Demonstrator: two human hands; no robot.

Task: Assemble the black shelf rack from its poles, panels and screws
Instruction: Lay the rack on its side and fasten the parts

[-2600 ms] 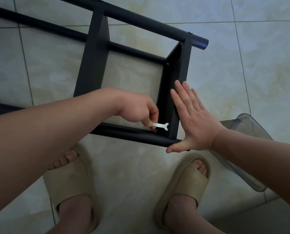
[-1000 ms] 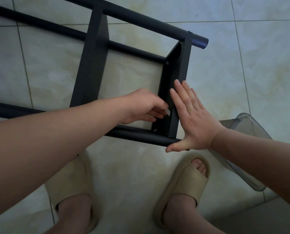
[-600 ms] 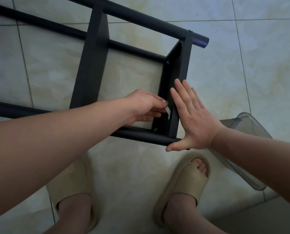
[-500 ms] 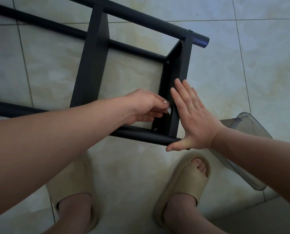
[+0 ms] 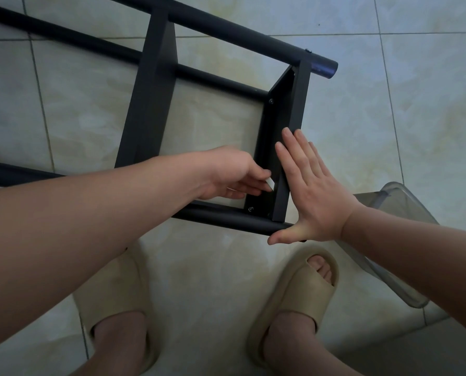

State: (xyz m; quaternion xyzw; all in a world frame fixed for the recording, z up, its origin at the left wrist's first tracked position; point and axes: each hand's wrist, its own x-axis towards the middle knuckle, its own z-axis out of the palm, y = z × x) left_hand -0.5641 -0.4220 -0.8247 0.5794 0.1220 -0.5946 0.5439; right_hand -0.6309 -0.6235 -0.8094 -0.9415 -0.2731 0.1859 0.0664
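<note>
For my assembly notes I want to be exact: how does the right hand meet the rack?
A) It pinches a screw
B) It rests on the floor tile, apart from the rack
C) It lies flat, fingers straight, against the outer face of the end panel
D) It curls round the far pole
C: the right hand lies with straight fingers on the end panel, while the left hand holds the small flat wrench.
</note>
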